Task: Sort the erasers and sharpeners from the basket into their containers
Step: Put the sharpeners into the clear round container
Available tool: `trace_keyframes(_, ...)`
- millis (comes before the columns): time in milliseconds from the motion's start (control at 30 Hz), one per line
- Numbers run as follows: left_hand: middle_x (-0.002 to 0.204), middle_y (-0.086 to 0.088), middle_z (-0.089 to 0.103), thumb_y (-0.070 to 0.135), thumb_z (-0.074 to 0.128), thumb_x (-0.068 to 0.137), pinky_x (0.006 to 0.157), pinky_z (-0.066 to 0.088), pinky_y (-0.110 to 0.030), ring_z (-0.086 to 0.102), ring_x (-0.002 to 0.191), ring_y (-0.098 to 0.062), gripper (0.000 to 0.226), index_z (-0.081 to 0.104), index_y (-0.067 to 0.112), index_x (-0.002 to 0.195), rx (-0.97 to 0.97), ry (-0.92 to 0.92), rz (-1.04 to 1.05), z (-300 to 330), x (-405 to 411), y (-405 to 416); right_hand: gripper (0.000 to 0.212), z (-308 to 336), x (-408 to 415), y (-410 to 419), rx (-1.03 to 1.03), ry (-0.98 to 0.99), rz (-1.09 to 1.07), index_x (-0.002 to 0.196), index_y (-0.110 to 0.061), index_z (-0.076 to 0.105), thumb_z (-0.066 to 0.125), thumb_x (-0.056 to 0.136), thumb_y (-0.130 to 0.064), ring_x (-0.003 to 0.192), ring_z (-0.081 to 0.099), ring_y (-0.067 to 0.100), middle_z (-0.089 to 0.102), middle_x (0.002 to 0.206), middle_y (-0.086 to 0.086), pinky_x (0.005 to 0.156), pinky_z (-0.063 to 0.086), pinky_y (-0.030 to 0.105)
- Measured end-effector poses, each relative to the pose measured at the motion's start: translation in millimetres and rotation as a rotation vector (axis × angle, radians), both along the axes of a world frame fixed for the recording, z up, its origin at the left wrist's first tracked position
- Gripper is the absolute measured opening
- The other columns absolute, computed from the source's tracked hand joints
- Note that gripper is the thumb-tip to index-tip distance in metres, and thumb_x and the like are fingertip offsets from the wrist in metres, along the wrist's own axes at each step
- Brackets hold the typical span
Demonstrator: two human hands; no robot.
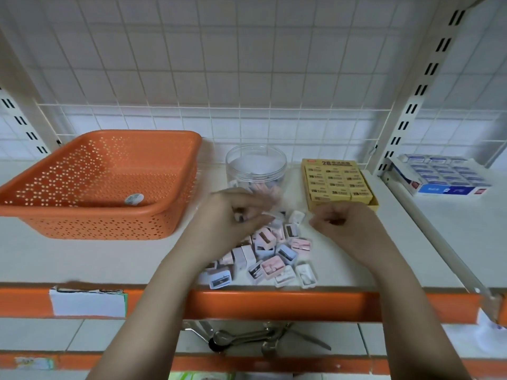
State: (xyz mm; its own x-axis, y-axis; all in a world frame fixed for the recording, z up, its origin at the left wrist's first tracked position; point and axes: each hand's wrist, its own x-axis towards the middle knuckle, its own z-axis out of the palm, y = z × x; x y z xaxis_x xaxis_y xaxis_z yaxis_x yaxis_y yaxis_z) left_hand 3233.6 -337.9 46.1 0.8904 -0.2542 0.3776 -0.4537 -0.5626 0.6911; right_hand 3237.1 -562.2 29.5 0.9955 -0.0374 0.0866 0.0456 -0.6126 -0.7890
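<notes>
"2B" on yellow eraser box (338, 182) (rest unreadable)

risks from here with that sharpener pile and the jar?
1. The sharpeners lie loose right up to the shelf's front edge; a sweep of either forearm could knock some off.
2. The left hand pinches small pieces near the open clear jar; a bump could tip it.
3. The yellow eraser box sits close behind the right hand, so a sharpener could land there.

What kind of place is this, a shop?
Probably a stationery shop: slotted metal shelving with a label strip, display boxes of erasers, and a loose pile of pencil sharpeners.
</notes>
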Motion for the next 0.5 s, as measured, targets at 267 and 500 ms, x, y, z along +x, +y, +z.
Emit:
trace_keyframes(267,0.094,0.002,0.070,0.023,0.074,0.079,0.084,0.052,-0.027,0.063,0.088,-0.010,0.022,0.072,0.015,0.099,0.049,-0.008,0.293,42,74,-11,0.030,-6,-11,0,-0.125,0.163,0.154,0.101,-0.031,0.067,0.078,0.074,-0.030,0.088,0.059,-0.001,0.064,0.097,-0.015,0.087,0.047,0.019)
trace_keyframes(500,0.099,0.000,0.069,0.021,0.071,0.082,0.082,0.051,-0.029,0.062,0.090,-0.014,0.019,0.072,0.014,0.099,0.264,0.066,0.290,23,109,-7,0.021,-7,-16,4,-0.174,0.150,0.203,0.081,-0.038,0.066,0.076,0.076,-0.021,0.077,0.060,-0.005,0.068,0.085,-0.015,0.071,0.044,0.007)
